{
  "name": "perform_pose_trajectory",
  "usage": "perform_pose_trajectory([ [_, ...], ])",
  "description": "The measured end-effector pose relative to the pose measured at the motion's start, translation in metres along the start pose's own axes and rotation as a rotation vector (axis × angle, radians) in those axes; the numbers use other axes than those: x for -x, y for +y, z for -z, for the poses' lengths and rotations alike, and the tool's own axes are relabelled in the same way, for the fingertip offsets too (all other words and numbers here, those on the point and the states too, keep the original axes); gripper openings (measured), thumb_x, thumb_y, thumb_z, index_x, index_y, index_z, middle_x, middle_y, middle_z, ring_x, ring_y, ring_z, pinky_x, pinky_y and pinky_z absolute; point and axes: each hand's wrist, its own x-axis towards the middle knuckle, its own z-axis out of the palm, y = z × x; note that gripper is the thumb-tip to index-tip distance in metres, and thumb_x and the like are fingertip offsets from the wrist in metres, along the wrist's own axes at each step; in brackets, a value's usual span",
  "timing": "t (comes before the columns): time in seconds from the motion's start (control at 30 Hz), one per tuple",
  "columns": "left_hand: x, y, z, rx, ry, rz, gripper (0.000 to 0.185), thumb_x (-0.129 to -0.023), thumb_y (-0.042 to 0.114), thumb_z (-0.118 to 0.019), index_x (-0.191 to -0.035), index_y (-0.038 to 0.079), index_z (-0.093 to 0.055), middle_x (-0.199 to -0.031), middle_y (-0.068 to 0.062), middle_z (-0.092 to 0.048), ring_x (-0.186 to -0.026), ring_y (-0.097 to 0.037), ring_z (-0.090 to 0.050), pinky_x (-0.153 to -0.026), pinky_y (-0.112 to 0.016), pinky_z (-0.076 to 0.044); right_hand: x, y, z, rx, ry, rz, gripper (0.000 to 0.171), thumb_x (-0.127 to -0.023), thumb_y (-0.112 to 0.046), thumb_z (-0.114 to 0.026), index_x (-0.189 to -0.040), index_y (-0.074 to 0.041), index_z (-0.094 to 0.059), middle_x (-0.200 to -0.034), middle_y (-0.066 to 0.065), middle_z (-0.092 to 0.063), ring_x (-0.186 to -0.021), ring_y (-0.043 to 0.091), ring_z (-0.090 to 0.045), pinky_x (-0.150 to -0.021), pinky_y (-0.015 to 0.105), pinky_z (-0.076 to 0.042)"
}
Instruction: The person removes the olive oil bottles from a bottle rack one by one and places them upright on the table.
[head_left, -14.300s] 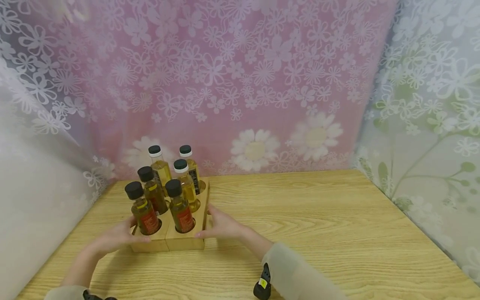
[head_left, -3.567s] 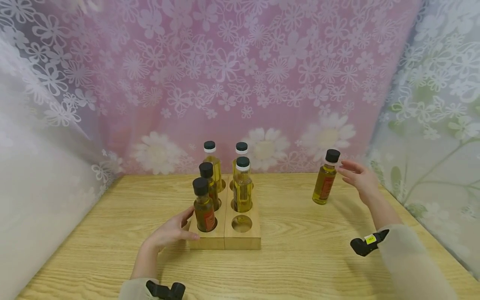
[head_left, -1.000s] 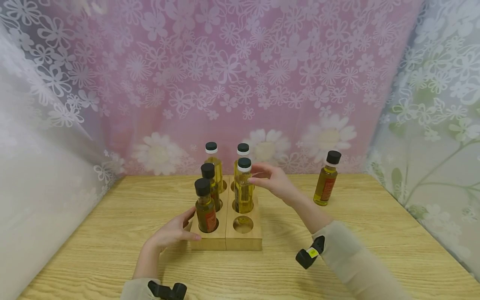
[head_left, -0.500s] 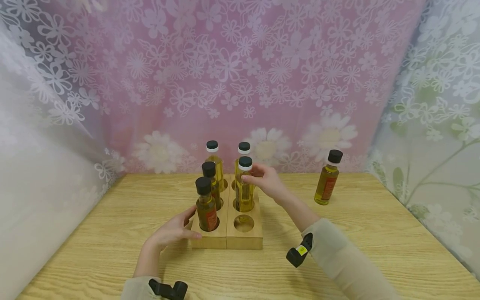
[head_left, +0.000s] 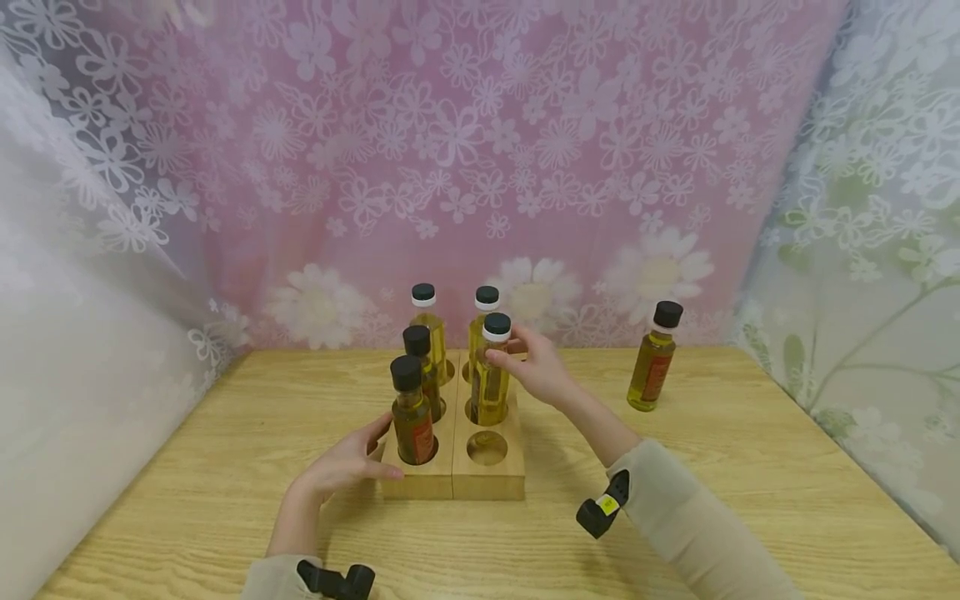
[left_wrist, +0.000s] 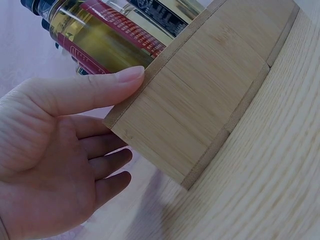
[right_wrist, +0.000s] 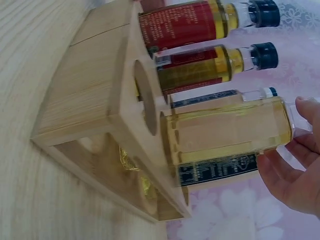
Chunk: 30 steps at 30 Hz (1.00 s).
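A right hand (head_left: 536, 371) pinches the neck of a pale-oil glass bottle with a black cap (head_left: 491, 371), upright, cap up, in the bamboo six-hole rack (head_left: 480, 475) mid-table; the left hand (head_left: 341, 467), fingers relaxed, steadies the rack's left side.

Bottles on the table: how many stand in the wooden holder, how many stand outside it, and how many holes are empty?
Bottles in the wooden holder: 5, one gripped at the neck by the right hand
Bottles outside, on the table: 1
Empty holes: 1
Total bottles: 6
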Motion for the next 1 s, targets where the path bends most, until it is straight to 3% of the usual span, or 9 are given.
perform_pose_trajectory([
  [0.2, 0.000, -0.001, 0.000, 0.020, -0.015, -0.002, 0.101, -0.077, 0.020, -0.076, -0.148, -0.001, -0.007, -0.153, -0.020, -0.004, -0.135, -0.046, -0.008, -0.107, -0.057, -0.015, -0.001, -0.008, 0.008, -0.048, 0.062, 0.029, 0.037, -0.091, -0.018, -0.061, -0.123, -0.002, -0.053, -0.119, 0.020, -0.054, -0.107, 0.036, -0.056, -0.084, 0.046, -0.050],
  [0.57, 0.000, 0.000, 0.000, 0.030, -0.019, 0.001, 0.101, -0.076, 0.020, -0.076, -0.148, 0.000, -0.007, -0.153, -0.019, -0.004, -0.136, -0.045, -0.007, -0.107, -0.057, -0.014, -0.001, -0.023, 0.032, -0.167, 0.095, -0.017, 0.036, -0.093, -0.016, -0.057, -0.125, -0.001, -0.050, -0.126, 0.021, -0.052, -0.116, 0.034, -0.051, -0.093, 0.050, -0.043],
  [1.0, 0.001, 0.002, 0.001, 0.032, -0.022, -0.007, 0.100, -0.078, 0.018, -0.075, -0.148, -0.001, -0.006, -0.153, -0.021, -0.003, -0.134, -0.048, -0.007, -0.106, -0.058, -0.014, 0.010, -0.025, 0.070, -0.114, 0.101, -0.049, 0.033, -0.097, -0.020, -0.049, -0.124, -0.001, -0.046, -0.128, 0.020, -0.048, -0.120, 0.035, -0.046, -0.100, 0.053, -0.035],
])
